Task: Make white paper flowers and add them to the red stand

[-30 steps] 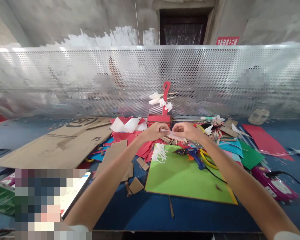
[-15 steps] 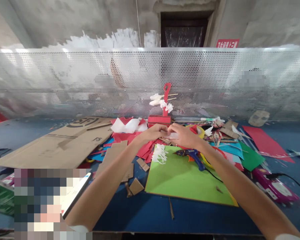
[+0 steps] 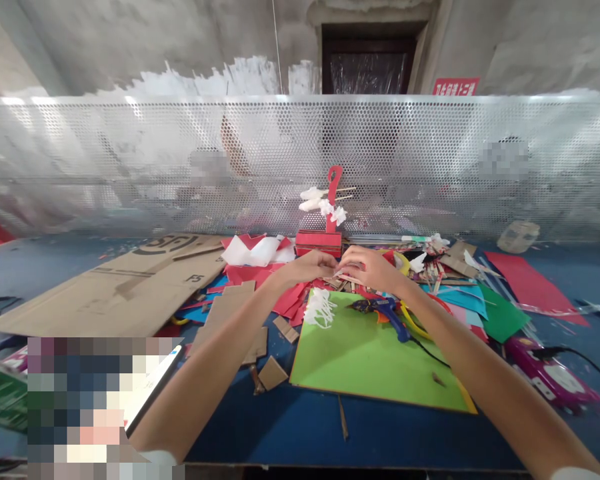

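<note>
My left hand (image 3: 312, 265) and my right hand (image 3: 371, 268) meet above the scrap pile, with fingertips pinched together around a small white piece of paper (image 3: 353, 266). Fingers cover most of this paper, so its shape is unclear. Just behind them stands a red cardboard model (image 3: 319, 243) with an upright curled at the top, white tufts and thin sticks on it. A green sheet (image 3: 375, 373) lies below my hands, bearing white curled strips (image 3: 319, 308) and a blue hot glue gun (image 3: 391, 318).
A large cardboard sheet (image 3: 115, 287) lies at left. White paper (image 3: 253, 253) and red scraps sit behind my left forearm. A yellow tape roll (image 3: 405, 265), a green sheet (image 3: 503, 315) and a purple device (image 3: 550, 375) are at right. A perforated metal screen (image 3: 260, 160) borders the back.
The fingers of my right hand have shifted and curled slightly, and less of the white paper shows between my hands. My left hand stays almost in place.
</note>
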The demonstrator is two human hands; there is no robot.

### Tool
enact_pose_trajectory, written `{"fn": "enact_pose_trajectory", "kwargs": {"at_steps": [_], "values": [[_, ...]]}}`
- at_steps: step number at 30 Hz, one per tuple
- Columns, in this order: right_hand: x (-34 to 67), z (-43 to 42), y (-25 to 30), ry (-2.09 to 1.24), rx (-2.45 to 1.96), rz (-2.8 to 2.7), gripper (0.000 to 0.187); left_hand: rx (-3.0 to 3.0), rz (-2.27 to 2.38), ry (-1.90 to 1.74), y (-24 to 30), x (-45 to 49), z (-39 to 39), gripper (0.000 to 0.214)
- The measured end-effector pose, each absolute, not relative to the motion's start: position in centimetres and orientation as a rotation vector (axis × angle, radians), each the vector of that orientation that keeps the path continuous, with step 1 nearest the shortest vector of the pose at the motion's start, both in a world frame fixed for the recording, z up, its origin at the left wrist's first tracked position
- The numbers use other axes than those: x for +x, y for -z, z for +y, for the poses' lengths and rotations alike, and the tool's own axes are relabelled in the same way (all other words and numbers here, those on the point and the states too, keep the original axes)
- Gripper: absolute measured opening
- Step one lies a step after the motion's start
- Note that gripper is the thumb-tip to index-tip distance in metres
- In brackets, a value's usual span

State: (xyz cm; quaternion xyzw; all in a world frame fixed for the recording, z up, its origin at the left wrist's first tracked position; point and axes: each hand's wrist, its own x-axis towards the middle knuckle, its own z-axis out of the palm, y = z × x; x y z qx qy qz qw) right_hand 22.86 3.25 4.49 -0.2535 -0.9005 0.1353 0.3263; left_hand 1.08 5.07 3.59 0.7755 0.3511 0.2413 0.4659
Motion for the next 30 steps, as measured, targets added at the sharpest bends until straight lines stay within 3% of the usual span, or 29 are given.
{"fn": "enact_pose_trajectory", "kwargs": {"at_steps": [8, 19, 30], "values": [[23.4, 3.6, -4.2, -0.512, -0.857, -2.216, 0.016, 1.913, 0.798, -0.613, -3.7, 1.2, 4.9, 0.016], [23.7, 4.1, -4.5, -0.788, -0.769, -2.059, 0.021, 1.956, 0.770, -0.717, -3.5, 1.8, 4.7, 0.018], [23.7, 4.3, -4.3, -0.741, -0.757, -2.007, 0.022, 1.970, 0.781, -0.787, -4.3, 2.3, 3.7, 0.015]]}}
